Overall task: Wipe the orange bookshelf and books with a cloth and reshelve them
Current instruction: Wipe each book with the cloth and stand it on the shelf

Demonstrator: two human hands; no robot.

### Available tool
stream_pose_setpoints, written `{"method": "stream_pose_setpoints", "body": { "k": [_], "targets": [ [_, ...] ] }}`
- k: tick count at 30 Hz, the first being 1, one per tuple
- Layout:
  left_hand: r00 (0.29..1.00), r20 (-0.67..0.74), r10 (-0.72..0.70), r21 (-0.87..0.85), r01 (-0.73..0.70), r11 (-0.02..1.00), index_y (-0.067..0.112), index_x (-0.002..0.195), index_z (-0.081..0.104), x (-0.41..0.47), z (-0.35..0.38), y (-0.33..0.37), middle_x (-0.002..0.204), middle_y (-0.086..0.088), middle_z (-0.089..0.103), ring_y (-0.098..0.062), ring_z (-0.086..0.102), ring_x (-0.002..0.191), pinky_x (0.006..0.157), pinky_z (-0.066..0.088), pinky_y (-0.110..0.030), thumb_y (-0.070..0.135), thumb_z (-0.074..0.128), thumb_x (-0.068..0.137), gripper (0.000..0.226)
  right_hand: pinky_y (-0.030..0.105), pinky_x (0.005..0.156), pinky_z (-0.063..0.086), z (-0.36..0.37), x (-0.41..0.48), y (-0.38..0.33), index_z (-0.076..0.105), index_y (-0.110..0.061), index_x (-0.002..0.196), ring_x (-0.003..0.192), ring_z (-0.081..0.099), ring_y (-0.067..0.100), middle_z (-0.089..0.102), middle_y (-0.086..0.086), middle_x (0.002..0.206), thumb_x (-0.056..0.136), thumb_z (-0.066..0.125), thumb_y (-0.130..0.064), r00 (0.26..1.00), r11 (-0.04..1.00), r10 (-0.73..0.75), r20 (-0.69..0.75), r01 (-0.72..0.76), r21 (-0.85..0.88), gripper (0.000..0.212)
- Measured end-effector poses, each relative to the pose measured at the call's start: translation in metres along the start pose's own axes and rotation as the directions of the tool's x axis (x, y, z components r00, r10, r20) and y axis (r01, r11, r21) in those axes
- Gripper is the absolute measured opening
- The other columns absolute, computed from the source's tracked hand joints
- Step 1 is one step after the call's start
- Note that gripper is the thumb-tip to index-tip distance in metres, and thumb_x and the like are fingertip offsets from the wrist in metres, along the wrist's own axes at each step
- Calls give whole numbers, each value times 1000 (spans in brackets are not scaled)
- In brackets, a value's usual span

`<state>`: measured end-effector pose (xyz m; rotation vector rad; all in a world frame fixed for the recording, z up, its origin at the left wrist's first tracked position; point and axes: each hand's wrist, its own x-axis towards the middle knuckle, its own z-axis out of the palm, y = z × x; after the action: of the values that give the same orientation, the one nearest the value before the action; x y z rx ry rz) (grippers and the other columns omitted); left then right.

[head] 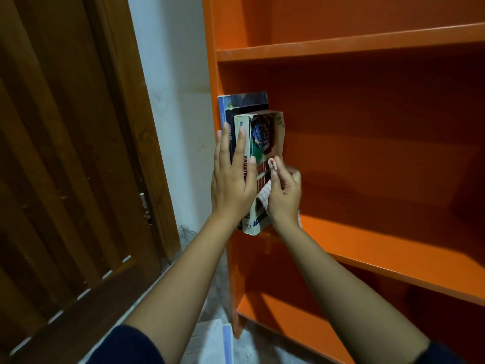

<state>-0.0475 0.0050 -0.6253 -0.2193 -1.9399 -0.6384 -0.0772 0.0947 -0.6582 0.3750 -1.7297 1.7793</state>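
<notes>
Reshelving is in hand; books point(252, 99) are standing at the orange bookshelf's point(341, 49) nine o'clock end; left hand point(232, 177), grip spread flat, is pressing their spines; right hand point(284, 195) is pinching the cloth point(263, 194) against the outer cover; next move is probably calling for pushing them flush.

Left hand point(232, 179): lying flat against the spine of the cream book point(266, 137), fingers straight, spread and pointing up.
Left forearm point(183, 271): bare, reaching up from below the book, dark sleeve point(131, 345) sitting at the elbow.
Right hand point(284, 195): pressing low on the book's front cover, fingers curling round a checked cloth point(263, 194).
Right forearm point(341, 285): bare, rising from below and right of the book.
</notes>
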Motion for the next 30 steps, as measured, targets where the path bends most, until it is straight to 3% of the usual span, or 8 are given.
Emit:
{"method": "stream_pose_setpoints", "body": {
  "k": [5,9,14,17,22,24,28,30],
  "targets": [
    [995,94,-31,15,29,999,20,149,18,-11,-17,1,159,-4,6,-16,0,146,110,2,-14,27,34,99,52,1,81,34,-7,-14,-10,53,-17,131,94,46,-9,46,-8,101,96,50,-11,999,999,-42,14,42,-31,35],
    [977,204,-64,50,55,997,23,149,14,-51,-41,-16,159,0,7,-11,-2,146,111,-2,-13,32,30,100,53,12,93,38,-20,-65,-19,47,-18,132,104,49,8,48,1,105,95,49,-6,995,996,-81,57,79,31,39],
    [875,366,-316,172,270,947,19,149,21,-148,-73,-61,158,-1,14,-10,5,145,112,4,-18,28,35,101,50,13,93,39,-40,-165,2,48,-10,130,99,50,1,48,1,102,93,49,3,994,999,-37,107,33,35,39],
    [762,446,-470,259,393,882,16,147,26,-215,-87,-89,157,-2,18,-14,11,145,115,13,-25,27,36,101,49,8,90,38,-45,-219,34,50,-6,129,96,48,-10,48,4,101,93,50,5,974,991,135,184,-135,-11,37],
    [424,536,-730,379,651,657,9,142,35,-317,-97,-128,149,-12,32,-23,29,138,110,24,-30,30,41,98,48,1,87,36,-33,-275,93,51,-9,128,88,48,-16,47,10,102,95,47,4,867,896,443,227,-421,-139,36],
    [342,536,-772,388,712,585,-1,135,43,-349,-95,-137,138,-21,42,-31,41,129,102,31,-31,42,40,89,62,2,82,38,-23,-290,115,56,-6,127,87,51,-11,48,11,104,95,48,0,815,847,532,230,-503,-174,33],
    [83,562,-823,524,734,432,-6,132,44,-412,-84,-169,134,-25,45,-39,42,128,105,34,-43,36,55,89,61,32,64,49,0,-311,157,62,-13,98,72,56,19,50,12,93,87,66,-26,620,657,750,231,-738,-153,18],
    [44,550,-834,554,729,403,-3,138,37,-436,-77,-184,141,-23,39,-37,39,131,106,35,-42,28,54,94,57,38,66,46,5,-323,179,58,-17,81,74,53,24,48,12,87,73,77,-39,600,639,768,223,-738,-217,30]
  ]
}}
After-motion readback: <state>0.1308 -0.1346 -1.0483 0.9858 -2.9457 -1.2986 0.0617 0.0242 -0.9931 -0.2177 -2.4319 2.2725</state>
